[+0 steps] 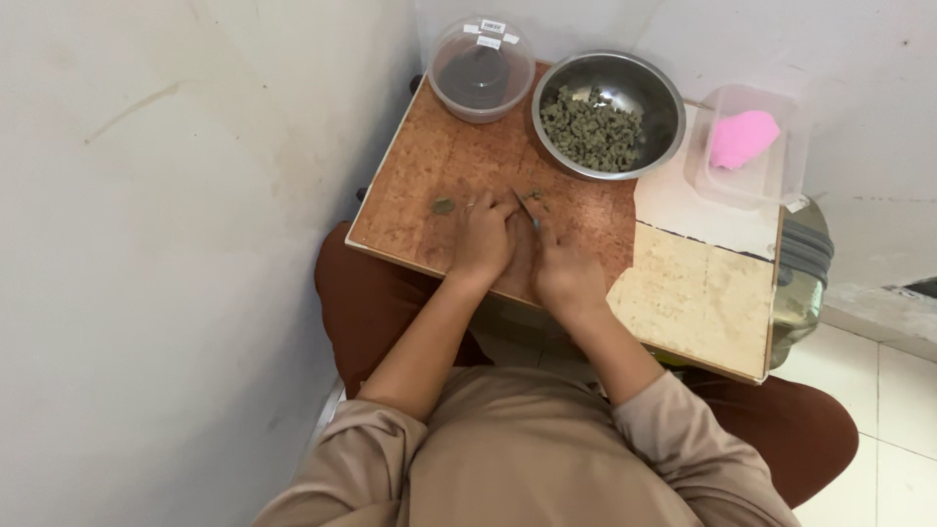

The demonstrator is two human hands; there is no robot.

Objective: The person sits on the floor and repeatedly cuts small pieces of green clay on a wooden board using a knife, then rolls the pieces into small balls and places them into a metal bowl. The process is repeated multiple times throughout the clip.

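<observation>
Seated person at a small worktop [683, 293] wedged into a wall corner. The left hand [480, 239] and right hand [564, 265] lay side by side near the worktop's centre. The right fingers were closed on a thin metal tool [533, 217], possibly tweezers; the left fingers were curled together, though whether they pinched a piece could not be told. At 12 o'clock from the hands lay a small green piece [536, 198], and 1 loose green piece [444, 206] lay at 9 o'clock, just beside the left hand. The steel bowl [607, 114], at 1 o'clock, was heaped with green pieces [592, 130] (most apparently unhandled). The clear round tub [482, 66], at 12 o'clock, looked empty, suggesting work was at an early stage. A lidded box [747, 146] held something pink.
</observation>
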